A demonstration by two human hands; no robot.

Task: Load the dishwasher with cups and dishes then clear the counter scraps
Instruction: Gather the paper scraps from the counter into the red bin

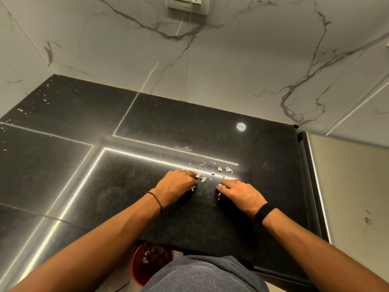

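Small pale paper scraps [219,169] lie scattered on the black granite counter [189,127]. My left hand [175,186] rests on the counter, fingers curled around a few scraps at its tips. My right hand [240,193] is about a hand's width to the right, fingers closed over a small wad of scraps near its thumb. More loose scraps lie just beyond both hands. A red bin [145,268] with scraps inside stands on the floor below the counter's front edge. No cups, dishes or dishwasher are in view.
A marble wall [210,60] with a socket plate [187,4] rises behind the counter. White specks [44,100] dot the far left of the counter. The counter's right edge [309,175] drops to a pale floor.
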